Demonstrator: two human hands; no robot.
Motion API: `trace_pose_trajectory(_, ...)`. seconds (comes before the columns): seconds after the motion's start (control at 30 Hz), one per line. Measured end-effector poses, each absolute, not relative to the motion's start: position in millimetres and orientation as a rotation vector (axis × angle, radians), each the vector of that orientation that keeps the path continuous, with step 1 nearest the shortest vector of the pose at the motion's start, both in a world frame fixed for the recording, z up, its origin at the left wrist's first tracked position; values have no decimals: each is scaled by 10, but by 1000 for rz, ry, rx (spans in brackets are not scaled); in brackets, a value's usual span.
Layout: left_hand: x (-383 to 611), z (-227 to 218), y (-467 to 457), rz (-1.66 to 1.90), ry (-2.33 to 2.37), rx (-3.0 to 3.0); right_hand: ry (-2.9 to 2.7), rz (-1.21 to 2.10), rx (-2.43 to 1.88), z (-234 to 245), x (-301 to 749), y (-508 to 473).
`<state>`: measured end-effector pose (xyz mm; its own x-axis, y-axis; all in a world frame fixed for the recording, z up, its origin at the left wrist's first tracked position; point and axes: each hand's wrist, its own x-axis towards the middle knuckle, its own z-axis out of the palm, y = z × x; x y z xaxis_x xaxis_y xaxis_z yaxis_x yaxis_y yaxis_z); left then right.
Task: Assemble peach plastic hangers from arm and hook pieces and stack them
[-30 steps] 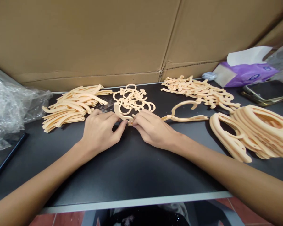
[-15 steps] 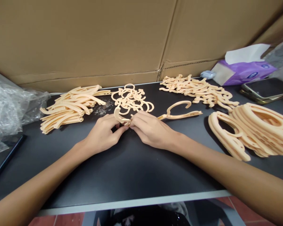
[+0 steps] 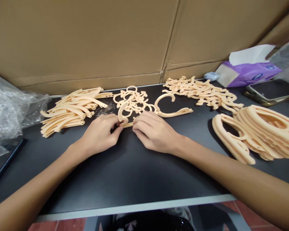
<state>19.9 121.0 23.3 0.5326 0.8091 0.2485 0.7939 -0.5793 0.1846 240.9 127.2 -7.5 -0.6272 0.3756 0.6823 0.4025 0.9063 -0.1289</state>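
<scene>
My left hand (image 3: 102, 133) is closed, thumb and fingers pinching a peach-coloured plastic hanger part with a curved hook (image 3: 121, 112) standing up from it. Close beside it, my right hand (image 3: 156, 132) has its fingers curled down over the same slim plastic; a thin strip (image 3: 128, 125) shows between the two hands. Beyond my right hand, a large open hook (image 3: 164, 100) and a straight arm (image 3: 180, 111) stick out to the right. Whether these pieces are joined under my fingers is hidden. Just behind the hands lies a tangled pile of hooks (image 3: 135, 98).
Curved hanger arms (image 3: 69, 110) are heaped at left, beside bubble wrap (image 3: 12, 112). Small wavy pieces (image 3: 199, 91) lie at back right. Stacked hangers (image 3: 267, 131), a phone (image 3: 274, 89) and a purple tissue pack (image 3: 250, 72) occupy the right. Cardboard (image 3: 86, 41) walls the back.
The large hook and arm beyond my right hand have shifted left, and the hook stands more upright. My left hand has moved slightly left, widening the gap between the hands.
</scene>
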Motion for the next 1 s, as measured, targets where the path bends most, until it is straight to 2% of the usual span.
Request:
trace_pose_trajectory(0.17, 199, 230, 1208, 418, 1386, 2715, -2299, -68, -539, -69, 2411, 1270)
trace_pose_trajectory(0.7, 169, 154, 1214, 531, 1352, 2735, -2253, -98, -543, -80, 2414, 1281)
trace_pose_trajectory(1.0, 152, 153, 1213, 583, 1344, 2806, -2285, -325, -752, -70, 2417, 1246)
